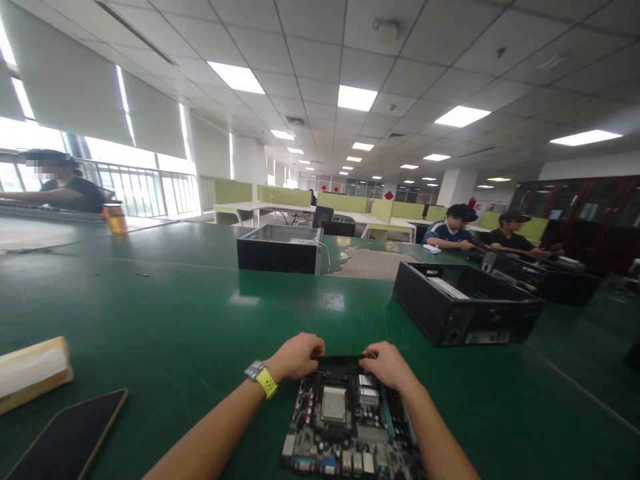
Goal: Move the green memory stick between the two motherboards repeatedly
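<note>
A computer motherboard (360, 433) lies on the green table below my hands, its row of ports facing me. A silvery square processor (333, 404) sits on it, partly framed by a black bracket. At the board's far edge is a dark flat part (341, 364) whose kind I cannot make out. My left hand (299, 357) is closed at its left end, fingers curled, a yellow-strapped watch (262, 379) on the wrist. My right hand (387, 365) pinches at its right end, near a small bit that is unclear. The forearm covers part of the board's right side.
An open black computer case (470, 303) stands at right, another case (280, 250) farther back, and a third dark case (545, 277) beyond. A dark phone or tablet (70, 433) and a pale box-like object (35, 373) lie at left. Several people sit around the tables.
</note>
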Tool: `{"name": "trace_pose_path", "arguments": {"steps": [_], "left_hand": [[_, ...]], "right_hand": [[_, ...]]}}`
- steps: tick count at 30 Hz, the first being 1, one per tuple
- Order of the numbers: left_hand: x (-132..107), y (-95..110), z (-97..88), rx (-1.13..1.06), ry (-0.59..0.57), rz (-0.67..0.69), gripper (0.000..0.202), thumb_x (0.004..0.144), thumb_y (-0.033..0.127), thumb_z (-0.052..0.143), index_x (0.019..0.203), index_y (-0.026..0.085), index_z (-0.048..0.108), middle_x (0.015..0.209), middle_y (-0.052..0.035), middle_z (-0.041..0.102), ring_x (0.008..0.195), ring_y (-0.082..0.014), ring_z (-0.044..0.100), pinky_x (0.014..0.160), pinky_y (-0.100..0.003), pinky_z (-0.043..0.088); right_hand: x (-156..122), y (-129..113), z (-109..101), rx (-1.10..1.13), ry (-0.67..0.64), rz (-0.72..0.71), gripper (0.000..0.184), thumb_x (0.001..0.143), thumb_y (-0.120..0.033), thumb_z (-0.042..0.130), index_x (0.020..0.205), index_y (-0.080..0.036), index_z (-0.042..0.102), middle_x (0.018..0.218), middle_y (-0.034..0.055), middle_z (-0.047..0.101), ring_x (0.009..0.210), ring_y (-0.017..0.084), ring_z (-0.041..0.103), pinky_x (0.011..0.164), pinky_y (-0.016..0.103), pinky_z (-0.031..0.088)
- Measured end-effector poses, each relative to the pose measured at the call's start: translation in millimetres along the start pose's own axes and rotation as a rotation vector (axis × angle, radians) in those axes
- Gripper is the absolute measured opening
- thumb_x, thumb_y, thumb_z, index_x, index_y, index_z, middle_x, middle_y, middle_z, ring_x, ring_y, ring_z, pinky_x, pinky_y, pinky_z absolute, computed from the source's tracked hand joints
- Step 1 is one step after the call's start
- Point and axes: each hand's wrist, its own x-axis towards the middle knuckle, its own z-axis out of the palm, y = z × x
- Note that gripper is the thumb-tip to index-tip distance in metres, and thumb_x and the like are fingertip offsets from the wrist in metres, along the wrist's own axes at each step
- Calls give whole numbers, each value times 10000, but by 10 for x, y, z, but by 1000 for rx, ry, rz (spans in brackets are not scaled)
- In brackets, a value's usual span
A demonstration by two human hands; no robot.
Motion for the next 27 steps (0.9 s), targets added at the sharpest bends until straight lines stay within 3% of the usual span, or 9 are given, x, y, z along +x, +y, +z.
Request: {"name": "trace_pose_path", "arguments": {"steps": [8,20,27], "left_hand": [[4,0,21,53,-20,-34,188,640,181,476,792,212,583,822,-3,622,738,-141,538,588,-212,376],[-14,-50,-10,29,-67,-34,252,621,194,492,842,211,612,839,-7,631,750,-145,551,625,-225,414],[-138,264,-32,88,133,74,438,689,315,534,1121,246,544,1100,-48,565,1018,-223,491,869,-332,395]], "right_hand": [[-1,7,41,9,-1,-37,217,665,-324,578,796,-208,706,733,11,674,670,133,563,600,208,373],[16,55,59,56,-9,-54,219,646,-322,602,791,-195,705,682,6,653,625,121,540,561,201,356],[16,115,54,137,-15,-108,251,671,-368,597,785,-166,695,622,3,617,585,113,501,530,206,328]]}}
